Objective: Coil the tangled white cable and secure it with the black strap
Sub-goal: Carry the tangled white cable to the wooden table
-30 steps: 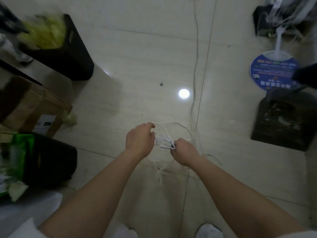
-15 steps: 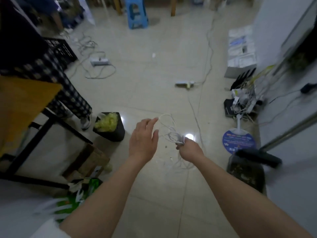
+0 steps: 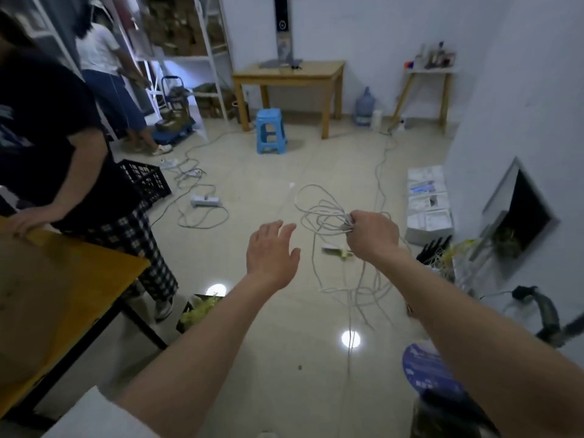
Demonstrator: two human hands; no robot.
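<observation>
The right hand [image 3: 371, 233] is pinching a bunch of the white cable [image 3: 319, 213] in its curled fingers, out in front at arm's length. Loose loops are fanning up and leftward from that fist, and more strands are hanging below it, trailing down toward the tiled floor [image 3: 252, 184]. The left hand [image 3: 271, 252] is hovering just beside the loops, to their left, fingers spread and holding nothing, not touching the cable.

Storeroom-type workroom: metal shelving [image 3: 202, 42] stacked with cardboard boxes [image 3: 177, 30], hand cart [image 3: 173, 121], power strips [image 3: 205, 202] across tile floor [image 3: 252, 191].
</observation>
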